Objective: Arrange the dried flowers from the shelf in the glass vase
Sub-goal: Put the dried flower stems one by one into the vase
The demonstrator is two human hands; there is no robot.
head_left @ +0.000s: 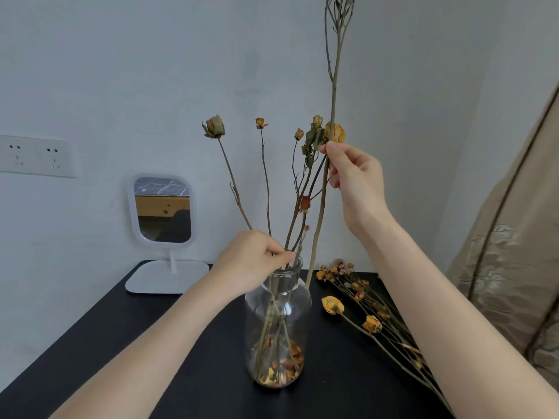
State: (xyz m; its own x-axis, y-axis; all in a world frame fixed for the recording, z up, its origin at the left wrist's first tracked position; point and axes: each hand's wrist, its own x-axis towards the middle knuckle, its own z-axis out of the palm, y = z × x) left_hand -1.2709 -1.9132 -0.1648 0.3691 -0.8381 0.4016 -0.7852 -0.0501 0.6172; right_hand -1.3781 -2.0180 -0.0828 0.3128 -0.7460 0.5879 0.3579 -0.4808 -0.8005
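A clear glass vase (298,303) stands on the black table (187,373), with loose petals at its bottom and several dried rose stems (266,182) rising from its neck. My left hand (254,261) pinches those stems together right at the vase's rim. My right hand (354,176) is raised above the vase and grips a long thin dried stem (332,95). Its leafy top reaches the upper frame edge. Its lower end hangs just outside the vase on the right, behind the glass.
More dried flowers (369,316) lie in a loose bunch on the table to the right of the vase. A white stand mirror (163,210) sits at the back left. Wall sockets (33,155) are at far left, and a beige curtain (514,267) hangs at right.
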